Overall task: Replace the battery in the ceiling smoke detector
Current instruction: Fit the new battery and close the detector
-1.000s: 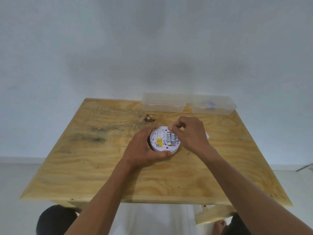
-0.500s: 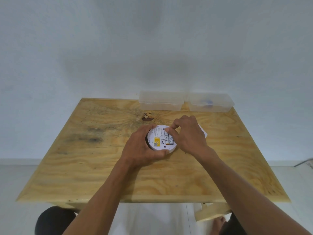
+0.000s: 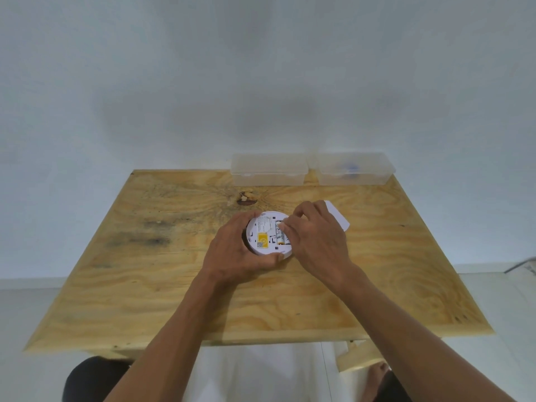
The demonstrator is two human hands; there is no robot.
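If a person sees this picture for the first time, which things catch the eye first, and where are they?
First, the two hands at the middle of the wooden table: the left hand grips the round white smoke detector, open side up, while the right hand works with its fingertips at the batteries inside. Next, two clear plastic boxes stand side by side at the far edge, and a white piece lies just behind the right hand.

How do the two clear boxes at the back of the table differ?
The left clear box looks empty; the right clear box shows something blue inside. The left one sits nearer the table's middle; the right one is closer to its right edge. Both are lidded, translucent, similar in size, side by side.
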